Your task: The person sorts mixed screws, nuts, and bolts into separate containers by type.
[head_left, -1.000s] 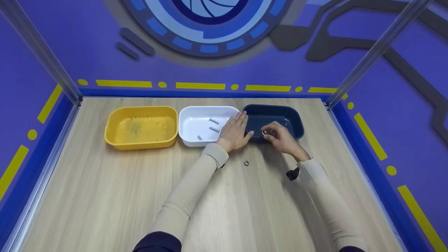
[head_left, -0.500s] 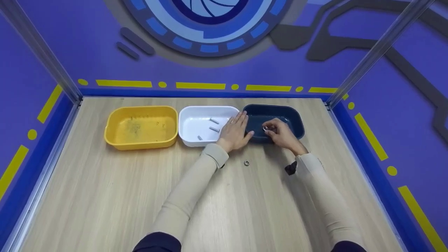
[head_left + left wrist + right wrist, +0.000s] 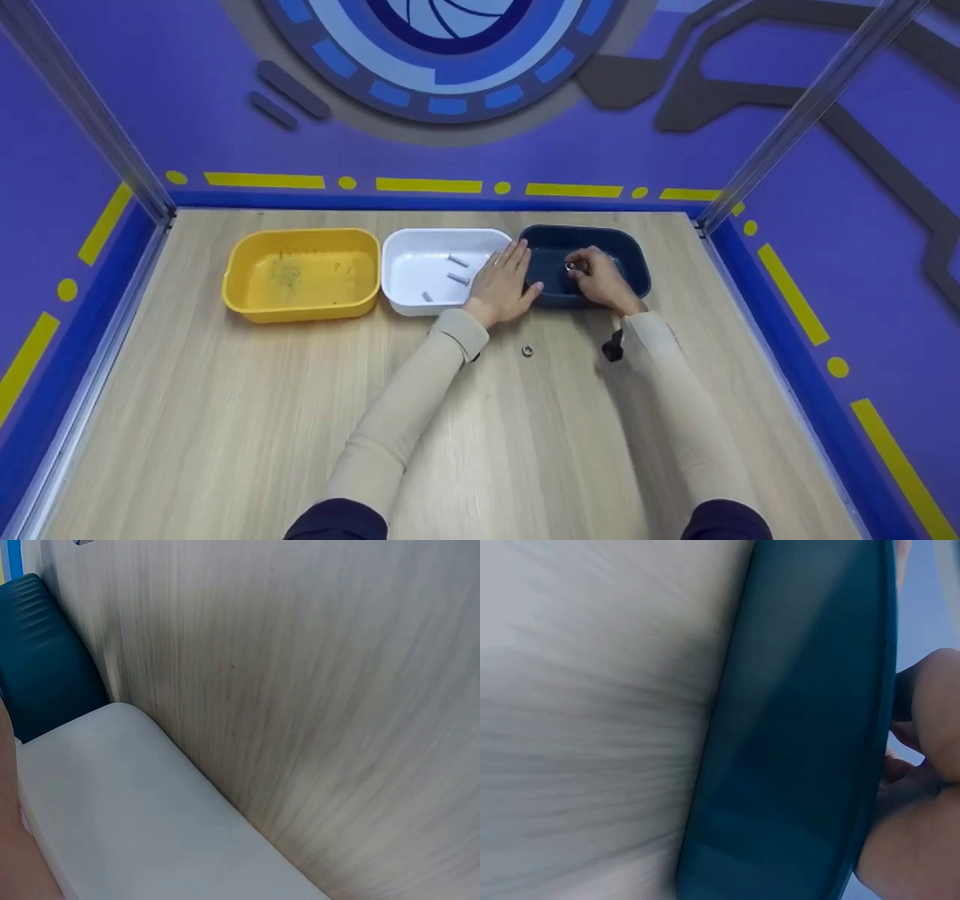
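Note:
My right hand (image 3: 602, 280) is over the dark blue bin (image 3: 636, 255), pinching a metal nut (image 3: 571, 266) between thumb and fingers. In the right wrist view the bin's outer wall (image 3: 795, 735) partly hides that hand (image 3: 922, 787). My left hand (image 3: 501, 285) lies with straight fingers across the right rim of the white bin (image 3: 405, 238), fingertips at the edge of the dark blue one. Several grey bolts (image 3: 458, 279) lie inside the white bin. Another nut (image 3: 528, 350) rests on the table in front of the dark blue bin.
A yellow bin (image 3: 300, 311) with dark marks on its floor stands left of the white one, all three in a row near the back of the wooden table (image 3: 285, 420). Blue-purple panels (image 3: 420, 161) and metal posts (image 3: 810, 120) enclose the table at the back and sides.
My right hand has moved forward and further in over the dark blue bin with the nut held. The left hand, the bolts and the nut on the table have stayed put.

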A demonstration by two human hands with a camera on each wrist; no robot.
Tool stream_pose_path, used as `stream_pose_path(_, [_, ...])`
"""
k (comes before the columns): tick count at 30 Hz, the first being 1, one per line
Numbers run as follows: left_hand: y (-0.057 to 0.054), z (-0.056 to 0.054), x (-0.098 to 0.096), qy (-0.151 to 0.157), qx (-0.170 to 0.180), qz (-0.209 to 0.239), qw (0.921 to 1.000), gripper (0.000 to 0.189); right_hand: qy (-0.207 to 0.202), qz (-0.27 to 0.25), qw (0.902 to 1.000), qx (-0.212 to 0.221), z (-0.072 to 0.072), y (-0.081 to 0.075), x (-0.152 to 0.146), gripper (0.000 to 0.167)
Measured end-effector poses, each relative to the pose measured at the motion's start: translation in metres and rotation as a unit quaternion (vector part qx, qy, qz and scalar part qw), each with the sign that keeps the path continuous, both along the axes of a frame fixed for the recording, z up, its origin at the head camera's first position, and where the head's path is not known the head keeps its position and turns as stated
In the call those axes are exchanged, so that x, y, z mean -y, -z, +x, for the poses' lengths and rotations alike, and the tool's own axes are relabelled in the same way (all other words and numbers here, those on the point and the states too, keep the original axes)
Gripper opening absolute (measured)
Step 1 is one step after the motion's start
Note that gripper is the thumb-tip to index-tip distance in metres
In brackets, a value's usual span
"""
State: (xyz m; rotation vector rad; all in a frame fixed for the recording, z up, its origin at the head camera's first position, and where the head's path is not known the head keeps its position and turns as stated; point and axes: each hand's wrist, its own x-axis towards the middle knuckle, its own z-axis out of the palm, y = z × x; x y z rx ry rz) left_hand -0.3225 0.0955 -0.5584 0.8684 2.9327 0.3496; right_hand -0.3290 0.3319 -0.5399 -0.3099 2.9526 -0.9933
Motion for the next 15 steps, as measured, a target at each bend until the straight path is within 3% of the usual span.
stream_pose_path(8, [0.0,0.001,0.0,0.0,-0.003,0.003,1.0,0.079,0.036,0.002,0.999,0.026,-0.01,0.001,-0.001,0.028])
stream_pose_path(15, [0.0,0.001,0.0,-0.001,-0.001,-0.006,1.0,0.079,0.043,-0.004,0.9984,0.037,-0.013,0.001,-0.003,0.031])
